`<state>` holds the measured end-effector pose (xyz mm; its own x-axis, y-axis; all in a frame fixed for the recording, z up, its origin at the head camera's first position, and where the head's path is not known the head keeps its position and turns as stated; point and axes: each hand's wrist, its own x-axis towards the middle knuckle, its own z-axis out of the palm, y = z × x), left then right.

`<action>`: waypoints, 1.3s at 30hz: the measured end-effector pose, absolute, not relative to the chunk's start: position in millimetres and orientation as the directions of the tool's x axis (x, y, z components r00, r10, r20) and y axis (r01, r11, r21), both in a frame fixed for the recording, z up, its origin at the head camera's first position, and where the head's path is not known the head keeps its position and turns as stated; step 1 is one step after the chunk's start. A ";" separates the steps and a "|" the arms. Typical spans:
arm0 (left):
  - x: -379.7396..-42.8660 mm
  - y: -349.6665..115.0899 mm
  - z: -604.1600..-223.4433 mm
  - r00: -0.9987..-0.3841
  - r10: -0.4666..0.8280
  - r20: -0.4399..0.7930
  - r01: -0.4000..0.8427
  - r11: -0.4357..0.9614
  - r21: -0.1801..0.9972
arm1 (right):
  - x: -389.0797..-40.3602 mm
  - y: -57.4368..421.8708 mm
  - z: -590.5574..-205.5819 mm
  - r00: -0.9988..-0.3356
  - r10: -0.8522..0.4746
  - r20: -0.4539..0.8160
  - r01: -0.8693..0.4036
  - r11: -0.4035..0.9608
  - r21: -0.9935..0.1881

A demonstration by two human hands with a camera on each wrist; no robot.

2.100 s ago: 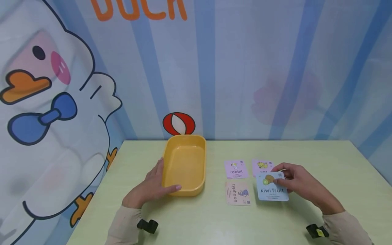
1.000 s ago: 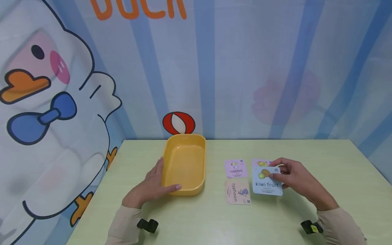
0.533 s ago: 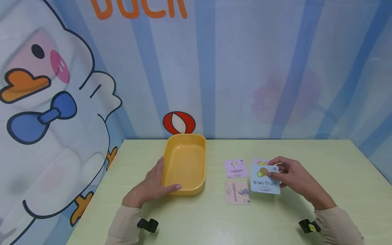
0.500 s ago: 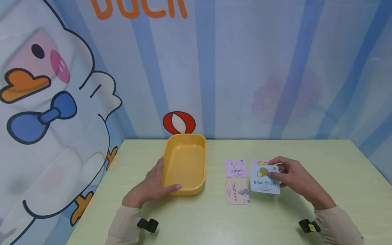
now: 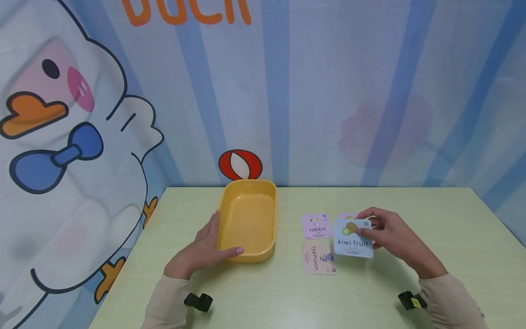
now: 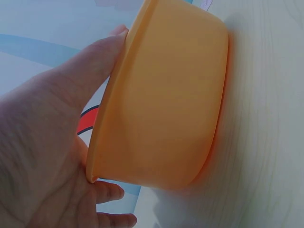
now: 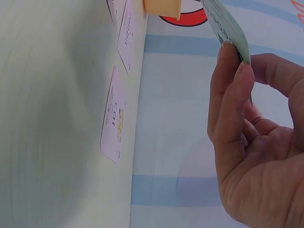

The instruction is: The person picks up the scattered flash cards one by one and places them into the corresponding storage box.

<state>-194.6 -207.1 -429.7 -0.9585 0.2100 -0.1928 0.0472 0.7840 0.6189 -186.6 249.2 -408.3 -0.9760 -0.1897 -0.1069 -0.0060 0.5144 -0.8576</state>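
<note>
My right hand [image 5: 386, 229] pinches a light blue flash card [image 5: 353, 238] reading "kiwi fruit" by its right edge, held up above the table. Behind it in the head view lies a mostly covered purple flash card; the right wrist view shows this cat card [image 7: 114, 118] flat on the table, below the raised hand. My left hand [image 5: 201, 251] rests with extended fingers along the left side of a yellow plastic basin [image 5: 269, 249], its thumb lying over the near rim. The left wrist view shows the basin's outer wall [image 6: 166, 95] beside the thumb.
A purple rabbit card [image 5: 317, 226] and a pink typhoon card [image 5: 319, 259] lie between the basin and the right hand. A duck-print cloth [image 5: 312, 91] hangs along the far edge of the pale table [image 5: 279, 297].
My right hand has carried the kiwi fruit card slightly leftward and away from me, covering more of the cat card. The left hand and the basin stay put.
</note>
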 end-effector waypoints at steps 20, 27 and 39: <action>-195.1 -206.8 -429.9 -0.957 0.208 -0.200 0.039 0.780 0.624 | -190.0 241.2 -399.1 -0.983 -0.172 -0.072 -0.031 0.533 -0.845; -195.4 -207.0 -429.9 -0.956 0.207 -0.207 0.033 0.780 0.625 | -192.9 239.2 -398.2 -0.984 -0.165 -0.063 -0.032 0.518 -0.855; -197.6 -207.1 -433.6 -0.958 0.217 -0.189 0.052 0.777 0.627 | -198.1 234.7 -399.6 -0.983 -0.175 -0.053 -0.042 0.496 -0.868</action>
